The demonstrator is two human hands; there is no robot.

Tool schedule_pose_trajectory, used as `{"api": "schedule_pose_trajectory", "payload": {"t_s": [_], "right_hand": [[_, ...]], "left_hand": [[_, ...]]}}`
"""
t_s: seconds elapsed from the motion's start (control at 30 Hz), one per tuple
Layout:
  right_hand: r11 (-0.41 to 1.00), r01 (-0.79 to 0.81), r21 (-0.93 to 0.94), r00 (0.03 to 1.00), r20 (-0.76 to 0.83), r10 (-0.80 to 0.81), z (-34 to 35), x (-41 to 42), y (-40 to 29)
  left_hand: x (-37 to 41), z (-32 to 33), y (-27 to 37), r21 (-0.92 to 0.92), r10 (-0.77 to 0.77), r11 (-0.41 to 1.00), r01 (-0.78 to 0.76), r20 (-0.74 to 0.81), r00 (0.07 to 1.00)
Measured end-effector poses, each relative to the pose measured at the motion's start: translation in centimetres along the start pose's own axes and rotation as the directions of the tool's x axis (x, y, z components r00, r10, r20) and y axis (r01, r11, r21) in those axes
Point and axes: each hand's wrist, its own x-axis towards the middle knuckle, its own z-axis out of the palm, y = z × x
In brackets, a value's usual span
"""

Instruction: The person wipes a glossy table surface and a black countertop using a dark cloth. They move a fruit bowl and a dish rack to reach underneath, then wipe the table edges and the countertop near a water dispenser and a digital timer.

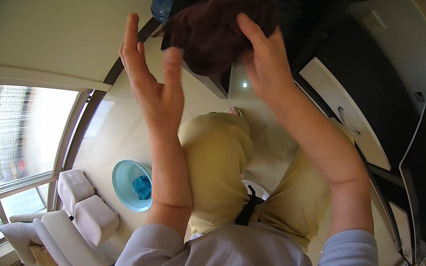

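Observation:
A crumpled dark maroon cloth (217, 32) is raised in front of me, slightly blurred. My right hand (269, 64) grips it at its right side, the thumb on the near face and the other fingers partly hidden. To the lower left of the cloth, my left hand (152, 80) is held up with thumb and fingers spread and nothing in it. Behind the cloth is a glossy black cabinet top (294, 24), whose front corner lies just beyond the cloth's lower edge.
A large blue plastic water bottle (163, 2) stands left of the black cabinet. On the tiled floor sits a light blue basin (119, 185) holding a blue cloth (142, 187). Pale stools (95, 217) and a sofa (68, 242) are near the sliding glass door (26, 135). Drawers (345, 113) line the right.

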Motion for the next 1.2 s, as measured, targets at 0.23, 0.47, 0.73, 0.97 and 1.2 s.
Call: {"api": "schedule_pose_trajectory", "payload": {"t_s": [0.23,0.47,0.73,0.97,1.2], "right_hand": [[0.246,0.668,-0.702,0.702,0.485,-0.522,-0.3,6.4,6.4],[0.374,0.537,-0.756,0.673,0.117,-0.73,-2.0,18.1,14.3],[0.654,-0.204,-0.729,0.931,-0.35,-0.099,-15.1,12.3,25.9],[0.608,-0.212,-0.765,0.888,-0.411,-0.207,-10.8,2.4,29.9],[0.414,0.137,-0.9,0.967,0.03,-0.255,-5.6,6.5,24.4]], "left_hand": [[-2.7,0.2,-4.8,-0.069,-0.487,0.864,0.498,0.134,0.863],[-3.8,-0.2,-8.7,-0.014,-0.388,0.919,0.394,-0.209,0.898],[-4.1,-1.1,-9.8,-0.055,-0.327,0.945,0.322,-0.205,0.923],[-3.2,0.3,-10.0,-0.121,-0.308,0.951,0.286,-0.251,0.918],[-3.6,-1.6,-11.5,-0.085,-0.331,0.944,0.32,-0.259,0.907]]}}
